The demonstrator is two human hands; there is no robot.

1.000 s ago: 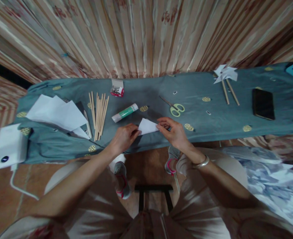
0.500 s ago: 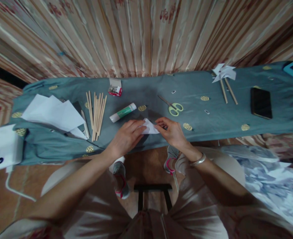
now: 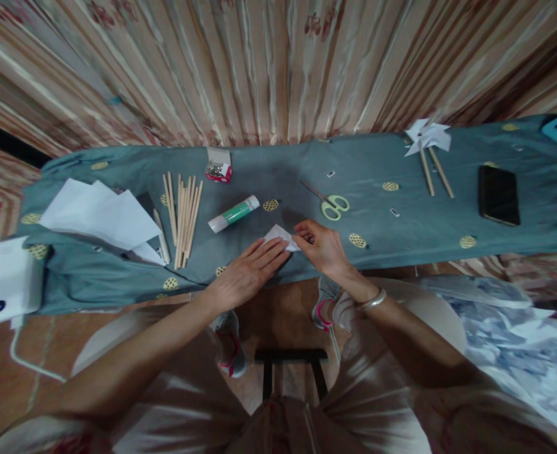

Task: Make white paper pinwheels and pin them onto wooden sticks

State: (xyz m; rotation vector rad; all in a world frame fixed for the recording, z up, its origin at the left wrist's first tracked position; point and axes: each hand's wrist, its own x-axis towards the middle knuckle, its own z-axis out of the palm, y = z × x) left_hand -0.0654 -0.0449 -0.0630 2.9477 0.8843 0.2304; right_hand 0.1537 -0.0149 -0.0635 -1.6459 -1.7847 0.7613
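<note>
A small folded piece of white paper [image 3: 277,232] lies near the front edge of the cloth-covered table. My left hand [image 3: 250,270] rests across its lower left part with the fingers stretched out flat, hiding some of it. At its right corner my right hand [image 3: 323,247] pinches the paper between thumb and fingertips. Beyond my left hand lies a glue stick [image 3: 233,214] with a green label. Past my right hand are scissors [image 3: 334,207] with light green handles.
Left of the glue stick are several wooden sticks [image 3: 188,221], a pencil [image 3: 161,236] and white paper sheets [image 3: 98,214]. A red box of pins [image 3: 219,169] stands behind. To the right lie paper pinwheels on sticks [image 3: 428,137] and a phone [image 3: 498,195]. A white device [image 3: 11,277] sits front left.
My left hand has flattened from a bent-finger hold and slid slightly down and right over the paper. My right hand keeps its pinch at the right corner.
</note>
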